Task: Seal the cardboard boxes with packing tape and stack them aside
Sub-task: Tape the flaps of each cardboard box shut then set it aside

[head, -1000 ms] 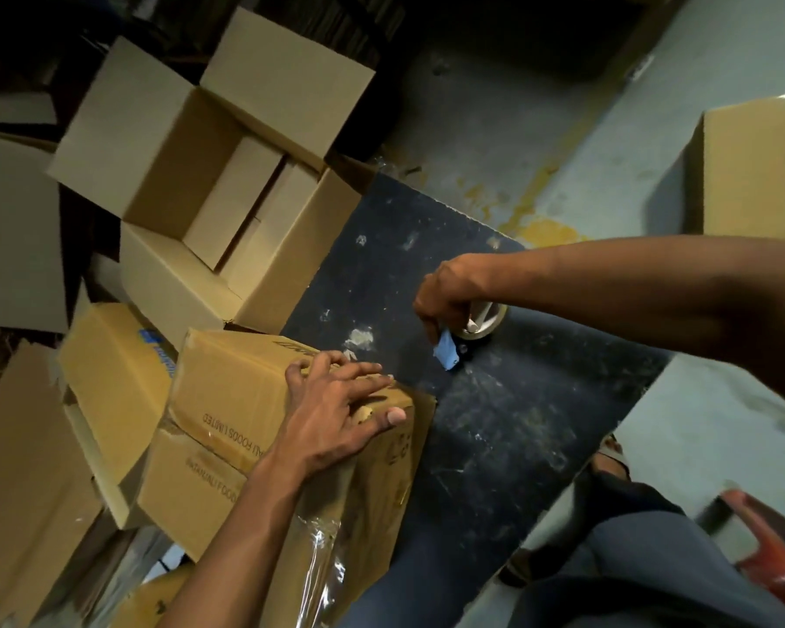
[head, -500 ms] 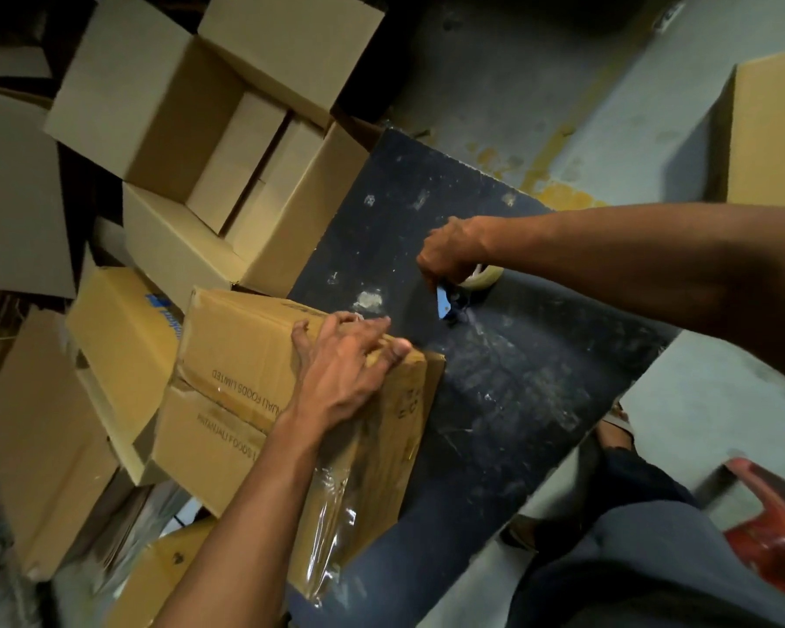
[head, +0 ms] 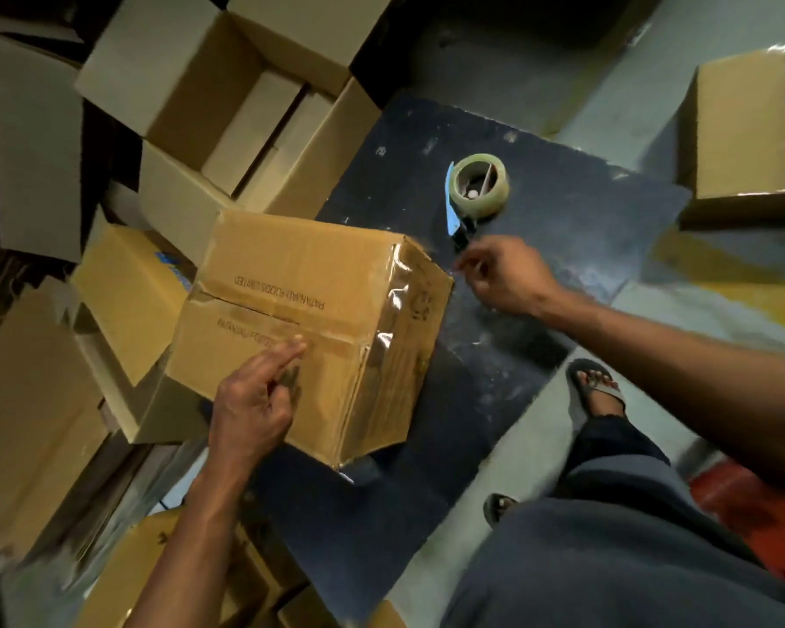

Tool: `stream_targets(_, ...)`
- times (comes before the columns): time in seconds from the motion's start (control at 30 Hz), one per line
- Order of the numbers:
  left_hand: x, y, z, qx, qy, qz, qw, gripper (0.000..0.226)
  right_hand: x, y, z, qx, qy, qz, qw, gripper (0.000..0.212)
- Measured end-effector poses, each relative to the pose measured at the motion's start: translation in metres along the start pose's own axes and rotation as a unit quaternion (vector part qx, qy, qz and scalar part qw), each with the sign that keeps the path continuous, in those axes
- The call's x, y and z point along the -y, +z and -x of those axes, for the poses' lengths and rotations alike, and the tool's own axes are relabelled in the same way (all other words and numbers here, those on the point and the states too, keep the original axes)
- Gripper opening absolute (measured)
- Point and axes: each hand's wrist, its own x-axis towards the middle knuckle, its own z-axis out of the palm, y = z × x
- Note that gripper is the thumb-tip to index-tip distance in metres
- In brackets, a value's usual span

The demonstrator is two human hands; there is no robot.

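Pressing down on the taped box, the left hand has its fingers mostly straight and flat on the top face near the seam, holding nothing; the box sits directly under that hand, tilted, with one lower corner on the dark board and its far side leaning over the loose boxes to the left; clear tape already shines over the edge nearest the right hand, and whether the top seam is fully covered I cannot tell.

Risk one: with only flat fingers on it and a tilted rest, the box could slide or tip off the board edge if pushed sideways; a firmer two-handed hold looks needed before lifting.

Further out, the right hand hangs just beyond the box's corner, fingers loosely curled; it may be pinching a thin tape end, too blurred to say; if a strand does run there, it could fold and stick to itself or the board.

Just past the right hand lies the tape dispenser, released, blade end pointing toward the fingers; a careless reach could nick them.

Beyond the left hand an open empty box and other cartons crowd the stacking side; a stack set there could sit crooked and topple.
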Motion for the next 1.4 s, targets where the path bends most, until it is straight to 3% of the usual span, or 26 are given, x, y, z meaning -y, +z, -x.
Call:
stream_targets(0.1, 0.02, 0.001, 0.043, 0.119, 0.064, -0.012, 0.991, 0.085, 0.01, 0.047, 0.079, 0.12, -0.065, -0.004, 0.991, 0.035)
stream_targets(0.2, 0.032, 0.019, 0.066, 0.206, 0.129, -0.159, 0.957, 0.122, 0.024, 0.095, 0.125, 0.19, -0.105, 0.032, 0.976, 0.073)
stream_targets(0.3, 0.042, 0.045, 0.076, 0.154, 0.135, -0.202, 0.958, 0.127, 0.03, 0.132, 0.149, 0.192, -0.104, 0.021, 0.976, 0.106)
stream_targets(0.4, 0.041, 0.064, 0.083, 0.057, 0.107, -0.118, 0.986, 0.113, 0.027, 0.154, 0.157, 0.175, -0.107, 0.002, 0.979, 0.119)
stream_targets(0.73, 0.033, 0.091, 0.085, -0.057, 0.07, -0.099, 0.991, 0.098, 0.032, 0.18, 0.15, 0.112, -0.088, -0.051, 0.988, 0.121)
stream_targets(1.03, 0.025, 0.104, 0.083, -0.062, 0.034, -0.122, 0.99, 0.088, 0.039, 0.194, 0.155, 0.061, 0.007, -0.153, 0.986, 0.101)
stream_targets(1.2, 0.028, 0.1, 0.087, -0.02, 0.057, -0.19, 0.98, 0.088, 0.047, 0.192, 0.15, 0.032, 0.043, -0.2, 0.978, 0.09)
stream_targets(1.4, 0.043, 0.095, 0.093, -0.067, 0.162, -0.127, 0.976, 0.079, 0.049, 0.186, 0.151, 0.009, 0.071, -0.226, 0.972, 0.085)
